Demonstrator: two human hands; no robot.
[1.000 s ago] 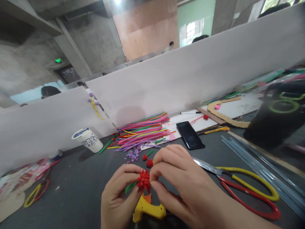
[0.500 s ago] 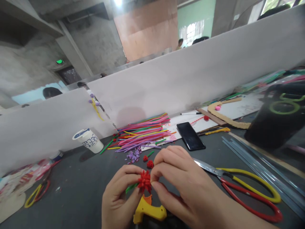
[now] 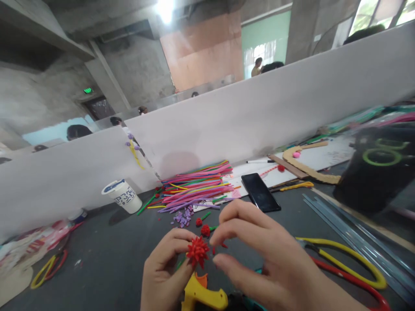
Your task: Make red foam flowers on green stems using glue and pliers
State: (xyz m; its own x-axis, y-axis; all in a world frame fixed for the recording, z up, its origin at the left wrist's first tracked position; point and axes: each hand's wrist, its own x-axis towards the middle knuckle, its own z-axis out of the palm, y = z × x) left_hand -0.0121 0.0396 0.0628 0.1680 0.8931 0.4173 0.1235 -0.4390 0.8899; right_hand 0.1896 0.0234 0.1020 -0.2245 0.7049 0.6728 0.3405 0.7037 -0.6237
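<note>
My left hand (image 3: pixel 167 268) pinches a spiky red flower (image 3: pixel 197 250) by its base, a green stem (image 3: pixel 181 260) showing behind the fingers. To its right, my right hand (image 3: pixel 259 250) has thumb and forefinger apart, nothing held between them. Small red bits (image 3: pixel 223 245) show in the gap beyond those fingertips. Two red pompom-like balls on green stems lie just past the flower, the nearer red ball (image 3: pixel 205 230) close to my right fingers. Below my hands sits a yellow plastic tool (image 3: pixel 205 294) with an orange part, partly cut off by the frame.
Large scissors (image 3: pixel 352 255) lie right, partly under my right forearm. Beyond are a phone (image 3: pixel 260 192), coloured pipe cleaners (image 3: pixel 194 185), purple snippets (image 3: pixel 183 217) and a paper cup (image 3: pixel 125 196). Clear strips (image 3: pixel 350 233) and a black container (image 3: pixel 372 172) stand right. A white partition (image 3: pixel 227 116) closes the back.
My right thumb and forefinger have parted and drawn slightly away from the red flower. The flower stays in my left hand, turned more toward me. The view has tipped up slightly.
</note>
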